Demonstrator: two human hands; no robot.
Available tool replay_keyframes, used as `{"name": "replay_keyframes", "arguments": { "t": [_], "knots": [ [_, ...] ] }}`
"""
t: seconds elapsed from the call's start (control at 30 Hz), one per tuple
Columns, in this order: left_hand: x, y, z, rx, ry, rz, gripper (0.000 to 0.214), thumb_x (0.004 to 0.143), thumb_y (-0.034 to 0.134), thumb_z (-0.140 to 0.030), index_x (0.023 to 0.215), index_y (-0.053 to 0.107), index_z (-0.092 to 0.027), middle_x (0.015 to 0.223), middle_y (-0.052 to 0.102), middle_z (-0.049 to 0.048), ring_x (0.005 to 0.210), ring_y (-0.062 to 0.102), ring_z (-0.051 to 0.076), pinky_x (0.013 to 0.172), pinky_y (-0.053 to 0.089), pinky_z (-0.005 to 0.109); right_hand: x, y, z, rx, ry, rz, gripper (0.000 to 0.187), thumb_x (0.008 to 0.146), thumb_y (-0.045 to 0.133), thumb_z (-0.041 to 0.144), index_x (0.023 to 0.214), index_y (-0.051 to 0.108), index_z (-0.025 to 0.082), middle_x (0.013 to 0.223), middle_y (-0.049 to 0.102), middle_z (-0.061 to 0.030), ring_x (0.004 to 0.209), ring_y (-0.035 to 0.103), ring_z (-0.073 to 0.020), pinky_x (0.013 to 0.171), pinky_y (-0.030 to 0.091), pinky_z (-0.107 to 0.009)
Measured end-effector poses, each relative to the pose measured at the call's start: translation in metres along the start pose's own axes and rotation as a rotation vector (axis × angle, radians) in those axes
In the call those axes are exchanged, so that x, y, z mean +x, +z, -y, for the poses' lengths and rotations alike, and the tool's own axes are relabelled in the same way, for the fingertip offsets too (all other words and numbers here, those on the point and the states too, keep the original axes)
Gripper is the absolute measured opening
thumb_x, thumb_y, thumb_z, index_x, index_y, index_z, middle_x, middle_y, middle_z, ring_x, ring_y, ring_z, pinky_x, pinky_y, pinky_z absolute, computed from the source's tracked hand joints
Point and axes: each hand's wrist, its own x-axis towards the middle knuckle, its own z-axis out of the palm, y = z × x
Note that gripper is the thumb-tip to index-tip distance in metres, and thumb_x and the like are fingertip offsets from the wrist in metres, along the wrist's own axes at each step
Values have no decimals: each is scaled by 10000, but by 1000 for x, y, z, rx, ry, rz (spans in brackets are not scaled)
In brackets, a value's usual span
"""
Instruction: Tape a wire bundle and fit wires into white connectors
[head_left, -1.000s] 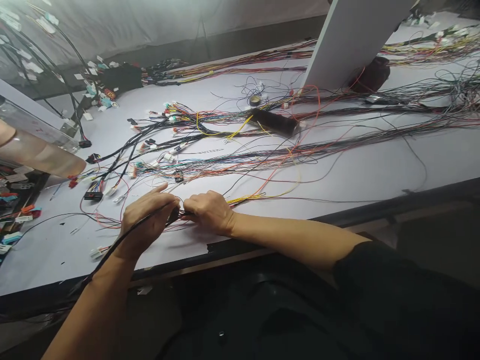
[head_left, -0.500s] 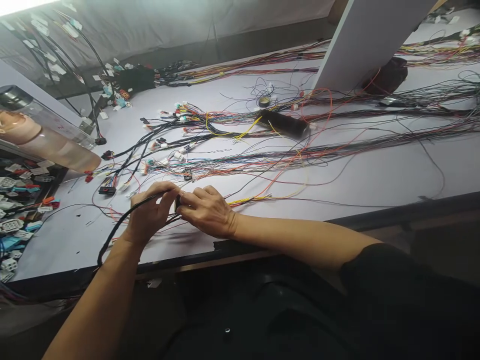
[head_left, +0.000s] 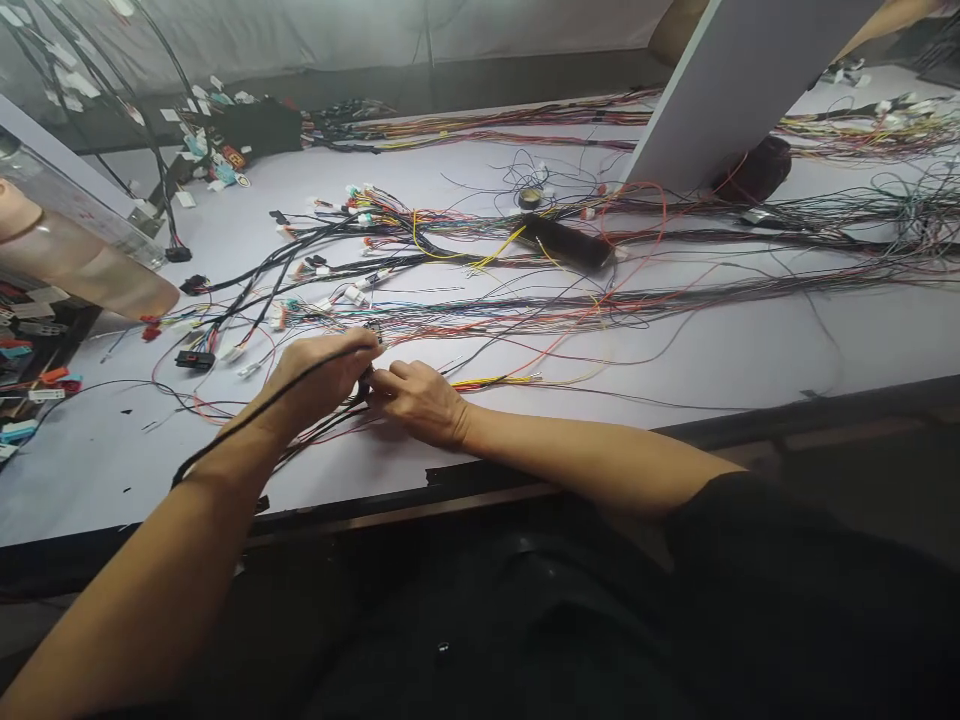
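Note:
My left hand [head_left: 319,378] is closed on a black sheathed cable [head_left: 281,400], which passes over the back of the hand and wrist toward the table's front edge. Just to its right, my right hand [head_left: 421,402] has its fingers bent and pressed together against a small dark piece [head_left: 365,386] between the two hands. The fingers hide most of that piece, so I cannot make out its kind. Below the left hand, thin dark wires [head_left: 319,432] lead down and left. A small black connector [head_left: 373,328] lies just beyond the left fingertips.
Long wire bundles [head_left: 525,312] stretch across the white table [head_left: 480,450]. A dark cylinder [head_left: 570,243] and a tape roll [head_left: 529,197] lie behind. Bottles [head_left: 97,270] stand at the left, near a black connector [head_left: 195,360]. A grey panel [head_left: 727,100] rises at the back right.
My left hand has moved up and right along with the cable, its fingertips now nearer the small black connector. My right hand stays close beside it. The whole view has shifted slightly.

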Motion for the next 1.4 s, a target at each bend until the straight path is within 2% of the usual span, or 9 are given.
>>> {"name": "replay_keyframes", "arguments": {
  "t": [0.3,0.4,0.57,0.67,0.8,0.93,1.07,1.23,1.4],
  "knots": [
    [-8,-1,-5,-154,-260,-69,381,851,597,-483,618,654,-186,855,685,52,557,634,135,554,538,255,-9,-8,-1,190,101,-126,165,933,589,281,1049,614,167,984,655,-65,860,517,-192,791,406,-309],
    [-14,1,-9,-222,-312,-119,331,841,637,-457,657,644,-182,752,678,40,523,642,141,510,539,250,-5,-12,6,194,192,-150,258,912,607,298,1137,607,172,1030,663,-56,879,545,-200,773,420,-308],
    [-24,5,-17,-368,-383,-203,235,832,687,-405,834,619,-180,614,661,-1,511,655,151,512,551,245,-1,-20,9,370,314,-232,182,963,490,193,1060,642,215,1033,676,-32,928,588,-160,812,433,-265],
    [-31,12,-24,-477,-395,-334,249,843,689,-402,877,591,-175,606,675,-2,502,656,153,545,566,268,-5,-24,7,608,532,-328,141,970,480,210,1001,617,197,989,677,-33,928,621,-146,819,457,-245],
    [-40,27,-24,-581,-392,-469,272,848,689,-421,885,582,-174,634,692,3,514,666,157,579,571,288,-7,-27,2,815,840,-265,83,958,506,266,964,569,211,853,671,-5,808,650,-155,765,483,-266],
    [-43,33,-14,-674,-438,-385,319,849,674,-473,969,619,-183,695,714,23,612,696,179,663,583,317,-1,-24,-1,844,974,-170,39,916,531,222,947,555,220,797,662,5,769,652,-175,746,487,-295],
    [-45,37,-9,-632,-475,-155,352,763,749,-490,898,681,-172,714,715,48,682,689,203,674,567,304,1,-21,1,823,971,-148,70,917,508,214,958,564,225,802,670,8,749,644,-168,728,482,-291],
    [-52,44,-9,-575,-472,-203,258,793,724,-439,825,695,-185,726,703,25,650,656,168,676,544,278,-5,-30,-11,760,828,-12,265,879,498,157,1134,554,201,829,675,1,736,637,-166,738,489,-307],
    [-55,44,-4,-557,-473,-255,243,805,712,-426,815,696,-184,723,699,21,653,657,167,674,539,276,-5,-60,-34,828,517,195,574,761,633,133,1317,500,185,1388,548,-100,1185,579,-220,918,503,-341]
  ]
}}
